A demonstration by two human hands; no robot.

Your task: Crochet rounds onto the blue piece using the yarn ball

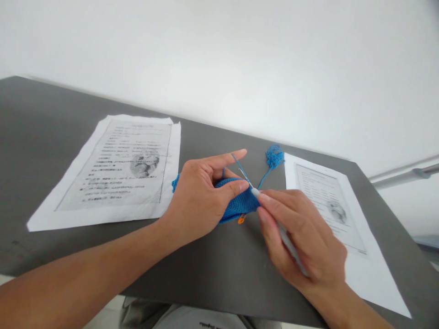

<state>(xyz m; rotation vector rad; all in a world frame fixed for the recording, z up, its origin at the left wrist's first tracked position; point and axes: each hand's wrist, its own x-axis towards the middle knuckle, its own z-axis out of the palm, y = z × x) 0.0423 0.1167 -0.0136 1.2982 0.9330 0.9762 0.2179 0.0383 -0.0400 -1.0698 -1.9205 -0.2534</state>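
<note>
A blue crocheted piece [242, 203] is pinched between the thumb and fingers of my left hand [202, 196], whose index finger points out with blue yarn [236, 161] over it. My right hand [302, 233] grips the pale handle of a crochet hook [255, 192]. The thin tip of the hook reaches the upper edge of the piece, beside my left thumb. An orange stitch marker [242, 219] hangs at the lower edge of the piece. My left hand covers part of the blue work.
Printed sheets lie on the grey table [206, 269], one on the left [116, 169] and another on the right [343, 228], partly behind my right hand. A small tangle of blue yarn [275, 156] sits farther back, its strand running toward my hands. Behind the table stands a white wall.
</note>
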